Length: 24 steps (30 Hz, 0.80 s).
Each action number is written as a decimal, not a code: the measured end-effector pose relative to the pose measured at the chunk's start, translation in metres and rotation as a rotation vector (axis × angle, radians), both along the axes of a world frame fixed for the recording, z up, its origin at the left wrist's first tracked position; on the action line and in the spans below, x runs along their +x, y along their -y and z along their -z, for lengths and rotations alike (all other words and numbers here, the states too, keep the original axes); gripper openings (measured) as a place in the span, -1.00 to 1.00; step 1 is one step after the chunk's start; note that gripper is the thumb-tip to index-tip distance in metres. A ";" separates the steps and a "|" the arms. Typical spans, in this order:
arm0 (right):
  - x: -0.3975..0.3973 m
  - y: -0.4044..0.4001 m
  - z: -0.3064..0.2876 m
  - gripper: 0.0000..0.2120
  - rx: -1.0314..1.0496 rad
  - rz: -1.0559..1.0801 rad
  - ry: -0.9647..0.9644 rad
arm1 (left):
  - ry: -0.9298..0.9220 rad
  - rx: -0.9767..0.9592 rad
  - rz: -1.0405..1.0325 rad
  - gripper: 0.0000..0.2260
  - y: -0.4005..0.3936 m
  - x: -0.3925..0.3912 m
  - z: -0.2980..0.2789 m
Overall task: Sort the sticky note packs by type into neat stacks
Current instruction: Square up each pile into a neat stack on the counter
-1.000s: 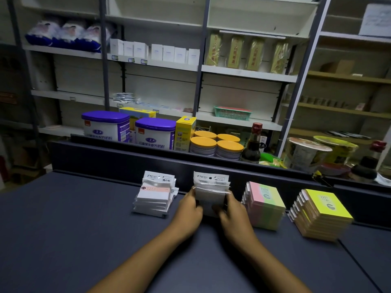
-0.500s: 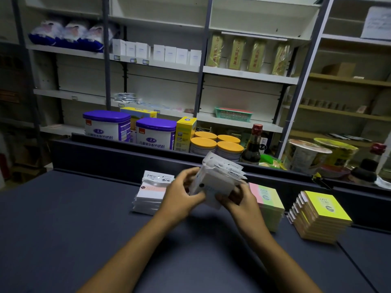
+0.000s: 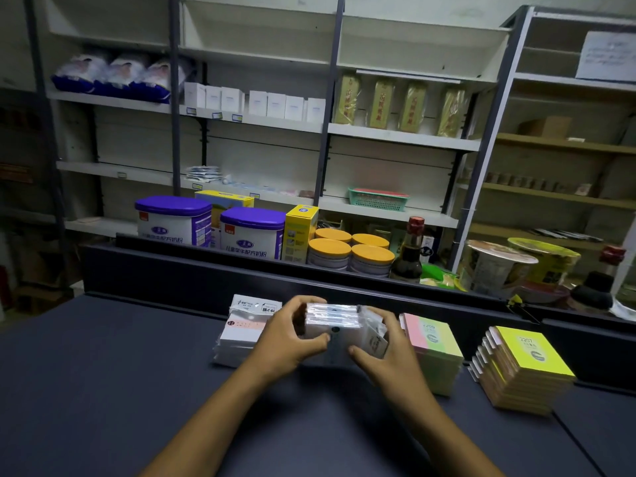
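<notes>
Meanwhile, a bundle of white packs (image 3: pixel 333 326) sits lifted just above the dark table (image 3: pixel 137 390), gripped from both ends: the left hand (image 3: pixel 288 335) curls round its left end, thumb along the near face, and the right hand (image 3: pixel 382 346) clasps the right end, where loose plastic wrap bunches. The bundle's long axis runs left to right, with the packs' edges turned up towards the camera, so their printed faces point mostly forward and back rather than up.

Just left, partly behind the left hand, a white stack (image 3: pixel 246 330) lies flat on the table. To the right stand a pastel stack (image 3: pixel 434 352) and, farther on, a yellow stack (image 3: pixel 523 370) whose lower packs fan out to the left.

The risk, as it looks, is slippage: the slick wrappers could let the middle packs slide out if either hand eases, and the loose wrap at the right could snag a finger. Setting the bundle down edge-on would also topple it, or knock the white stack beside it.
</notes>
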State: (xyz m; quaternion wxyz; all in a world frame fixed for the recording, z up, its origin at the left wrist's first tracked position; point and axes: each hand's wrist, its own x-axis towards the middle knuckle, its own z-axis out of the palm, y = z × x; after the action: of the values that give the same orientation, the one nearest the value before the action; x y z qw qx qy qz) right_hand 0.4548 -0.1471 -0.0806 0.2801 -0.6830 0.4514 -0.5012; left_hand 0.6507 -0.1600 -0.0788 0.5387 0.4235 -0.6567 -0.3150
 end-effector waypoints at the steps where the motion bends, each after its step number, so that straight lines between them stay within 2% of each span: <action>1: 0.000 0.000 0.001 -0.46 0.011 0.007 -0.014 | 0.008 0.027 0.010 -0.57 0.002 0.000 0.003; 5: 0.003 -0.001 0.010 -0.51 0.015 0.028 -0.188 | 0.167 0.122 0.008 -0.54 0.005 -0.003 0.017; 8: 0.004 -0.002 0.011 -0.50 0.013 0.031 -0.190 | 0.232 0.163 -0.012 -0.50 0.002 -0.005 0.022; 13: 0.004 -0.001 0.008 -0.52 -0.063 0.090 -0.158 | 0.176 0.128 -0.032 -0.46 0.001 -0.009 0.018; 18: 0.007 -0.001 0.013 -0.52 -0.033 0.090 -0.242 | 0.284 0.162 -0.025 -0.47 0.003 -0.008 0.025; 22: 0.005 0.000 0.010 -0.51 -0.085 0.126 -0.214 | 0.188 0.108 -0.037 -0.45 0.003 -0.011 0.018; 24: 0.006 0.000 0.012 -0.50 -0.098 0.126 -0.240 | 0.196 0.115 -0.041 -0.44 0.003 -0.011 0.019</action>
State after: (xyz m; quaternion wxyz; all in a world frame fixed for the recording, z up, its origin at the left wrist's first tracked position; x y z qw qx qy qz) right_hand 0.4604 -0.1470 -0.0925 0.1584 -0.7211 0.4988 -0.4541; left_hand 0.6400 -0.1631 -0.0975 0.4530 0.4960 -0.6781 -0.2981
